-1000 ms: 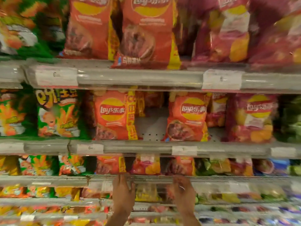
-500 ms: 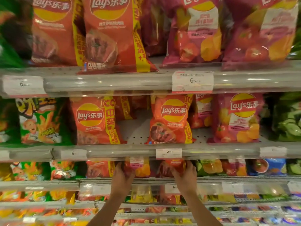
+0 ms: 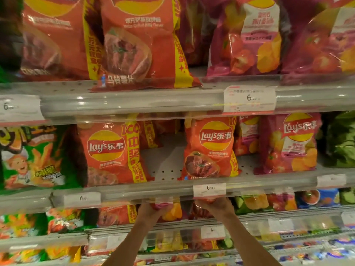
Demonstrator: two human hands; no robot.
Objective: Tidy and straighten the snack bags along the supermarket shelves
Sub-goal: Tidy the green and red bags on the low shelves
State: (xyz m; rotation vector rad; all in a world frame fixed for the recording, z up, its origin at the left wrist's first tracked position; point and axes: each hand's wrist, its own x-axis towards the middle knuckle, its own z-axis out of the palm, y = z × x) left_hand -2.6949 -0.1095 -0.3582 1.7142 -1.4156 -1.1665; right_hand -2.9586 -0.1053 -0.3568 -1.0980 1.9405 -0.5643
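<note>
Gripping two bags at the third shelf's front edge, my left hand [image 3: 151, 210] holds the pink bag [image 3: 169, 209], my right hand [image 3: 215, 206] the red bag [image 3: 201, 212]; tugging risks snagging the rail [image 3: 134, 192] above.

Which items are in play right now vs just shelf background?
In play:
left hand gripping the pink bag
right hand gripping the red bag

Background:
orange Lay's bag on the shelf above
green snack bag
price tag
</note>
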